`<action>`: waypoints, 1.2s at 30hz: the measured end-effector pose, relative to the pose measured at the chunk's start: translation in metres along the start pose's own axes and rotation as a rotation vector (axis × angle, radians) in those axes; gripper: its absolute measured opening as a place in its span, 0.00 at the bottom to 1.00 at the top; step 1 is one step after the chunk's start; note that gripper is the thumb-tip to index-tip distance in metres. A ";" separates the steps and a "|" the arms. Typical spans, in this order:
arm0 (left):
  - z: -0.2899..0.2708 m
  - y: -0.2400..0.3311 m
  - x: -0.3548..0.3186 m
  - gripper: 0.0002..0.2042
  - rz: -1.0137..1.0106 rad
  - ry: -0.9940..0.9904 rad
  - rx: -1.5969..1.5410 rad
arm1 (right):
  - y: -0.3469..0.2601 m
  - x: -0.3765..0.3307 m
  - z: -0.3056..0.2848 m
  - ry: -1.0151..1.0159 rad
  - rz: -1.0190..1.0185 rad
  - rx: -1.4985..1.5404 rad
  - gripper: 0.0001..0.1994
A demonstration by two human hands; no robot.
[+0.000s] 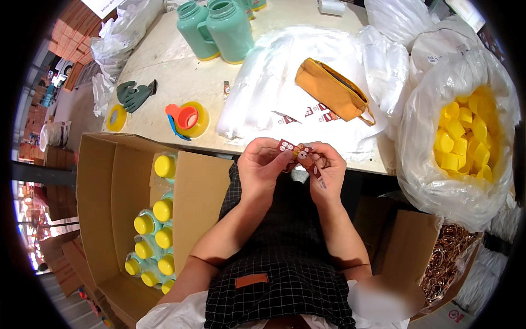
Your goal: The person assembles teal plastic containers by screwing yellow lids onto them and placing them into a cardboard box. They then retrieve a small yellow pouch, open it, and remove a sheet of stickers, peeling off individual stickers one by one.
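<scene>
Close to my body, just off the table's front edge, my left hand [262, 165] is closed, its thumb pressing on a small dark red printed card [286, 147]. My right hand [330, 171] pinches the other side, where brownish-red printed paper [311, 164] hangs down between the fingers. Whether this is one folded piece or several stacked ones is hard to make out. Past the hands, white plastic bags [274, 71] lie spread on the table [164, 66]. On them rest similar red printed pieces [329, 116] and a mustard zip pouch [331, 88].
Green jugs [230, 35] stand at the back. Tape rolls [201, 122] and a dark glove [134, 96] lie left. A cardboard box [109, 192] holds several yellow-capped bottles [163, 210]. Rightward are a bag of yellow caps [455, 131] and a box of copper-coloured pieces [446, 255].
</scene>
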State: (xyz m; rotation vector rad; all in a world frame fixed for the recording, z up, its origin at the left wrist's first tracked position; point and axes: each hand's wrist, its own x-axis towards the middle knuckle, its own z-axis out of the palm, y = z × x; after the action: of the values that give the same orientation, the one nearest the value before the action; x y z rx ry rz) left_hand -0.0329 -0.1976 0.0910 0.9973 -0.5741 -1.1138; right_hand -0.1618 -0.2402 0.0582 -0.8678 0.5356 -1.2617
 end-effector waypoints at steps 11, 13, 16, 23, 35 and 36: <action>0.001 0.007 -0.010 0.06 0.077 0.027 0.068 | 0.000 -0.006 0.008 -0.057 -0.099 -0.046 0.09; 0.003 0.009 -0.012 0.06 0.084 0.048 0.059 | 0.000 -0.007 0.008 -0.034 -0.087 -0.057 0.08; 0.003 0.007 -0.013 0.06 0.149 0.068 0.104 | -0.004 -0.007 0.010 -0.038 -0.069 -0.032 0.08; 0.005 0.005 -0.015 0.08 0.181 0.083 0.201 | -0.007 -0.009 0.006 -0.056 -0.078 -0.078 0.08; 0.010 0.006 -0.019 0.09 0.251 0.097 0.321 | -0.021 -0.011 0.016 -0.071 -0.069 -0.060 0.08; 0.011 0.007 -0.020 0.09 0.248 0.102 0.317 | -0.021 -0.011 0.015 -0.078 -0.063 -0.054 0.07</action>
State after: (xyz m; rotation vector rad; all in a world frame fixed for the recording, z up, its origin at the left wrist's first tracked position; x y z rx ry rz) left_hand -0.0456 -0.1828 0.1042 1.2111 -0.7846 -0.7607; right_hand -0.1657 -0.2269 0.0823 -0.9823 0.4851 -1.2699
